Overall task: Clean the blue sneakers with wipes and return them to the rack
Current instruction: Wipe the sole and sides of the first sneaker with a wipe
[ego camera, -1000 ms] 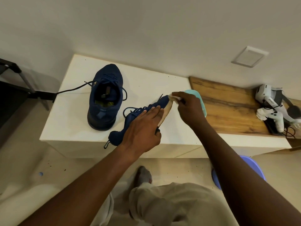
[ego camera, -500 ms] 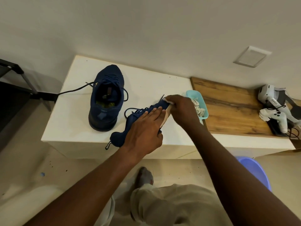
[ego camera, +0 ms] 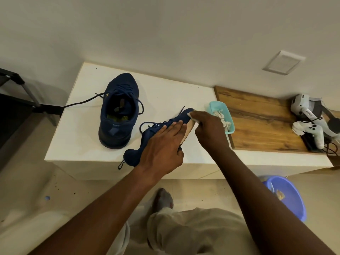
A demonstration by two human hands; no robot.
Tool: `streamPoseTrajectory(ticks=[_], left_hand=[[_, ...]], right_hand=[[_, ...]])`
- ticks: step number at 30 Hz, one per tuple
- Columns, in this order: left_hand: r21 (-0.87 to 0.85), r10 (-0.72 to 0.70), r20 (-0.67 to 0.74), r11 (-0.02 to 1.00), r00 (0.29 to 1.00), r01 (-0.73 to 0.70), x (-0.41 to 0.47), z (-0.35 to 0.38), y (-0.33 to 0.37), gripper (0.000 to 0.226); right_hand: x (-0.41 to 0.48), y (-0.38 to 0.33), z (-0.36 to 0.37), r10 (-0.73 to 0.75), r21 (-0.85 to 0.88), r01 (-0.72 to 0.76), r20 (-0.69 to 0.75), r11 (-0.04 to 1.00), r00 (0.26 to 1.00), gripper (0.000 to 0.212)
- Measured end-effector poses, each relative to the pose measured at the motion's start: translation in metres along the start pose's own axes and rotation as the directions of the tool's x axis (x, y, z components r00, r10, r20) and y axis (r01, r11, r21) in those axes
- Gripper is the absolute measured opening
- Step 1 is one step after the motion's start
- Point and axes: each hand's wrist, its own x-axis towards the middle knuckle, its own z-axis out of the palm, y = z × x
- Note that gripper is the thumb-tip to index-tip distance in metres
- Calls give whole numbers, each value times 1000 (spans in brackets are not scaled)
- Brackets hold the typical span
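One blue sneaker (ego camera: 117,111) stands upright on the white bench (ego camera: 81,137), its toe toward the wall. The second blue sneaker (ego camera: 156,131) lies on its side near the front edge, tan sole facing right. My left hand (ego camera: 161,148) grips this sneaker across its upper, fingers straight along the laces and thumb on the sole side. My right hand (ego camera: 209,129) pinches a white wipe (ego camera: 192,115) against the sole edge at the toe. Most of the wipe is hidden under my fingers.
A teal tray (ego camera: 219,105) with crumpled wipes sits just right of my right hand, on a wooden board (ego camera: 261,124). White controllers and cables (ego camera: 311,122) lie at the far right. A blue bucket (ego camera: 290,197) stands on the floor. A black frame (ego camera: 22,100) is at left.
My right hand with the wipe has slid back along the sole toward me, uncovering the teal tray. My left hand and the sneaker have stayed in place.
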Motion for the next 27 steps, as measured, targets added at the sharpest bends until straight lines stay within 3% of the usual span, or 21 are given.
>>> streamPoseTrajectory(ticks=[4,7,12,20,24,27], left_hand=[[25,-7,-6,1000,1000,8,-1,1,0,74],[21,-7,-13,1000,1000,7,0,0,-1,74],[4,17,-3,1000,1000,-17,0,2,1,75],[-9,-31,-18,999,999,31,-3,-1,2,74],[29,-9,-13,1000,1000,10,-4,1,6,74],[25,-23,-22,999,1000,23,-4,2,3,74]], right_hand=[[47,12,7,127,65,-135,118,989,985,33],[46,12,9,199,142,-214,114,966,973,37],[-21,-9,2,95,65,-95,-9,993,995,42],[-64,-21,6,-47,-129,60,107,990,993,63],[-28,-7,7,22,-148,-20,6,989,1000,58],[-37,-17,12,83,-96,-81,22,992,996,56]])
